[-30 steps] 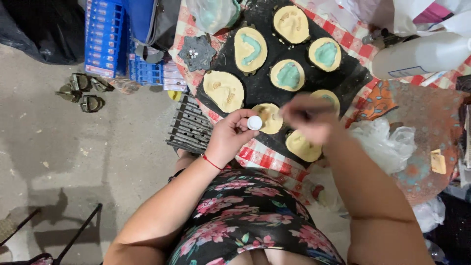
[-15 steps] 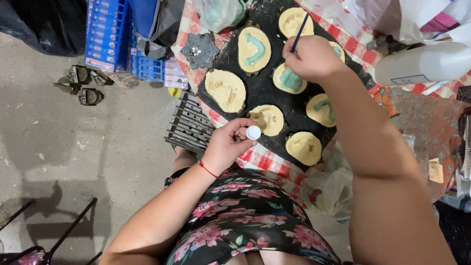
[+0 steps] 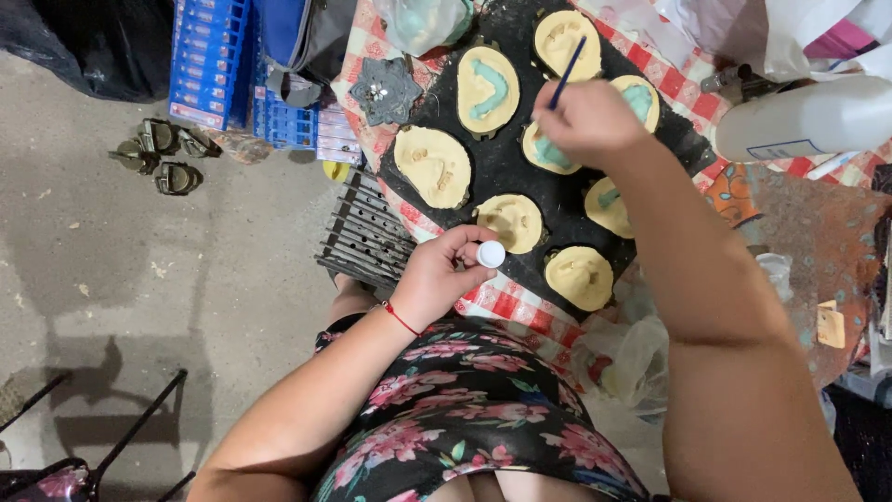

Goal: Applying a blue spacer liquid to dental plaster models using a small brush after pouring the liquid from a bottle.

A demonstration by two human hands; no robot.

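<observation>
Head view shows the right hand (image 3: pixel 590 121) closed around a thin blue paintbrush (image 3: pixel 566 72), fingers pinched on the handle, which sticks up and away past the knuckles; the bristle end is hidden under the hand. Directly below that hand lies a pale yellow oval mould (image 3: pixel 548 151) with teal paint in its hollow, partly covered by the fingers. Just beyond the brush tip sits another yellow mould (image 3: pixel 565 42), unpainted, and to the thumb side a larger one (image 3: pixel 487 89) carries a teal curved stripe. All of them rest on a black sheet (image 3: pixel 506 172) spread over a red-and-white checked cloth (image 3: pixel 506 302).

The left hand (image 3: pixel 444 279) is nearer the body, curled half shut, with thumb and fingertips gripping a small round white cap (image 3: pixel 491 253). A red string bracelet (image 3: pixel 401 319) circles its wrist. Just past the cap lies a plain yellow mould (image 3: pixel 512 222), and another (image 3: pixel 579 277) sits off toward the right arm.

Farther out from the left hand a dark metal grate (image 3: pixel 364 234) pokes from under the cloth, with blue plastic crates (image 3: pixel 209 58) beyond. Past the right hand, a white spray bottle (image 3: pixel 804 119) lies on its side.
</observation>
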